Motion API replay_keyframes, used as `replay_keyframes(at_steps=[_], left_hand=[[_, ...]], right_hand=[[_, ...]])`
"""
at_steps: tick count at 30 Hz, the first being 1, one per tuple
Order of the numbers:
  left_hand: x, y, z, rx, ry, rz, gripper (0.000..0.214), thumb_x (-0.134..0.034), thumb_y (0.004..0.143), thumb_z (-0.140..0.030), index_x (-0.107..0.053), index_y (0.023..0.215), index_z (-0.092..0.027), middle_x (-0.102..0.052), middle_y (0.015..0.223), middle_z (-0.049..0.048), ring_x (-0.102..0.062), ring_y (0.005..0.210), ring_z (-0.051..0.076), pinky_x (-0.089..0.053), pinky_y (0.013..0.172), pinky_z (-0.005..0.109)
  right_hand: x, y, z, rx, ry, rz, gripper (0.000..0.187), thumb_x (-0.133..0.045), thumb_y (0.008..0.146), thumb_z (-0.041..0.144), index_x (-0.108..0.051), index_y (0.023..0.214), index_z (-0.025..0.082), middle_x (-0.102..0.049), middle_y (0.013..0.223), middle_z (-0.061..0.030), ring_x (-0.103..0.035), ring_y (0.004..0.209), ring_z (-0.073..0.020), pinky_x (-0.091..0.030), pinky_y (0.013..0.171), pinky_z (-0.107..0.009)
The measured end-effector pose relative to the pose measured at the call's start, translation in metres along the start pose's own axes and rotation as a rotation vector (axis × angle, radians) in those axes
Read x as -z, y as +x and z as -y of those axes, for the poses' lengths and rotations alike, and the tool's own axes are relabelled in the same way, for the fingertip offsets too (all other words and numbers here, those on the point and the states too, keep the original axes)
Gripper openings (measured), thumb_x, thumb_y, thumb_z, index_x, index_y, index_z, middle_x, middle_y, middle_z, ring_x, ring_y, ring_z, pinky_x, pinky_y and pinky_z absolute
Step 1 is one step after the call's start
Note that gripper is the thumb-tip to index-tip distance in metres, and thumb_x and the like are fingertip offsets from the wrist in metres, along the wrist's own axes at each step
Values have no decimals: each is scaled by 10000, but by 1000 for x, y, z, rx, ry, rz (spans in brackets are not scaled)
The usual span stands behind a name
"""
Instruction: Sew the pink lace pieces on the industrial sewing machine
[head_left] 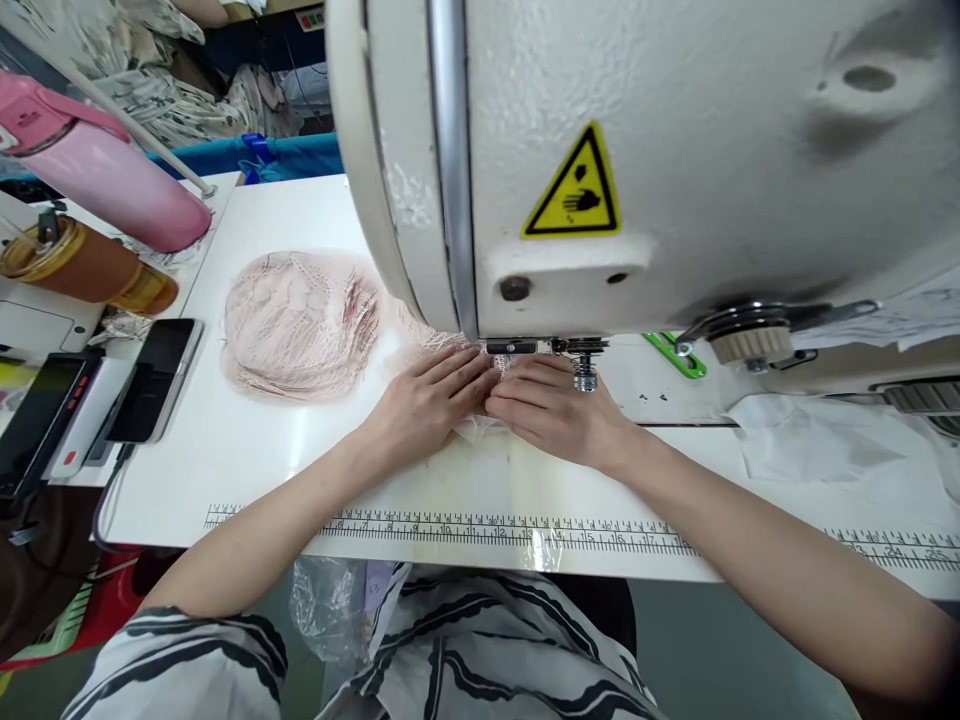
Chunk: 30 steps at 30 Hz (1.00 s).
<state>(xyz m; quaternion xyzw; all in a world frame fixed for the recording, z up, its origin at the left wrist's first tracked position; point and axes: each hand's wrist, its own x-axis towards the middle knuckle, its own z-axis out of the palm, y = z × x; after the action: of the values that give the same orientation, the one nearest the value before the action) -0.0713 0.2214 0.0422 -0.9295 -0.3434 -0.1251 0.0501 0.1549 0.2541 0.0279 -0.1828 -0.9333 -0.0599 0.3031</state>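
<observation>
Pale pink lace fabric (429, 338) lies under the head of a white sewing machine (420, 180). My left hand (429, 395) rests on the lace with its fingers stretched out towards the needle area. From the other side, my right hand (559, 408) has its fingers bent and pressed together on the lace, its fingertips beside those of my left hand. A scrap of sheer fabric (474, 428) shows below the fingertips. The needle and presser foot are mostly hidden by the machine head and my hands. To the left is a bunched heap of pink lace (300, 325).
A phone (156, 380), an amber cup (90, 265) and a pink bottle (112, 165) stand on the left. Right of the needle lie a green thread snipper (677, 355) and white cloth (814, 440). A ruler strip (450, 530) runs along the table's front edge.
</observation>
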Motion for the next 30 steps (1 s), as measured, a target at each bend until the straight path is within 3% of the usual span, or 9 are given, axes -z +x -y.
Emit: replay_keyframes(at_steps=[11,21,30], left_hand=[[0,-3,15,-11,-86,5,523,-552,863,-121,-594,1384,-154,-616,1415,102,-577,1343,256,-429,1189,473],[1,-2,18,4,-106,-11,551,-549,843,-120,-583,1393,-134,-624,1407,120,-568,1350,275,-455,1164,480],[-3,1,13,59,-55,-25,510,-523,875,-130,-593,1380,-129,-639,1388,125,-572,1345,283,-478,1133,484]], right_hand=[[-12,-7,7,-86,166,85,196,-551,975,117,-706,952,234,-712,929,-13,-597,935,-152,-423,714,-274],[-15,-3,7,-112,133,113,218,-509,1008,164,-713,995,241,-710,918,-18,-619,924,-160,-488,739,-294],[-19,-4,3,-182,164,107,195,-539,996,173,-705,960,268,-702,901,-6,-602,854,-160,-460,755,-310]])
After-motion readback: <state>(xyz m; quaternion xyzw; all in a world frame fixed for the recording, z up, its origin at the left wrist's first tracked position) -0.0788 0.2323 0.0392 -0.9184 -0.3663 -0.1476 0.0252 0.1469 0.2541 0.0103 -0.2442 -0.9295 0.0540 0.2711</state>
